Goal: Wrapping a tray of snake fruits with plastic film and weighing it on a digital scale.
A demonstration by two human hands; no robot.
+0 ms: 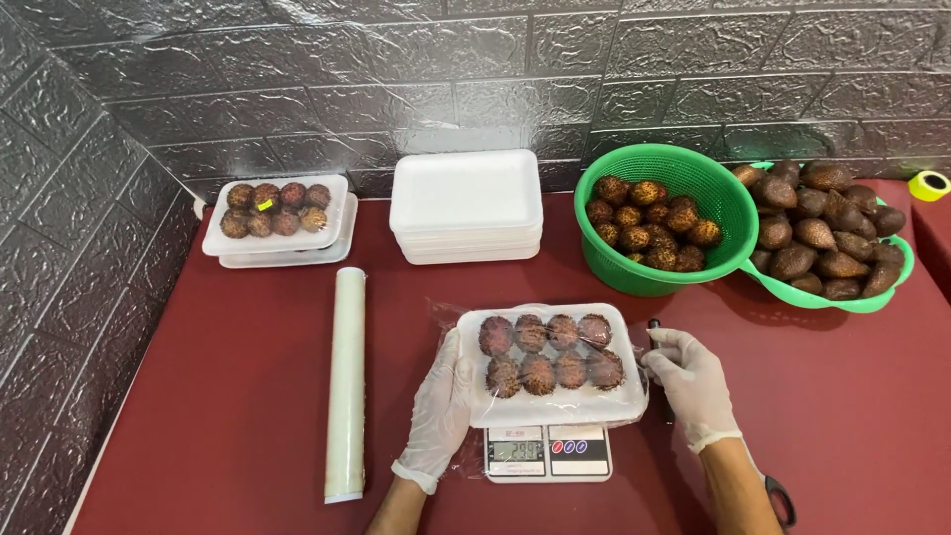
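A white foam tray [555, 404] of several spiky red-brown fruits [551, 354] rests on a small digital scale [547, 453] in the head view, loosely covered in clear cling film [634, 342]. My left hand [441, 401], in a white glove, grips the tray's left edge. My right hand [688, 381], also gloved, pinches the film at the tray's right edge.
A roll of cling film [347, 381] lies to the left. Behind are a filled tray stack [279, 223], a stack of empty foam trays [466, 205], a green basket of spiky fruits [664, 218], a green tray of scaly brown fruits [827, 233] and yellow tape [929, 184]. Scissors [778, 495] lie by my right arm.
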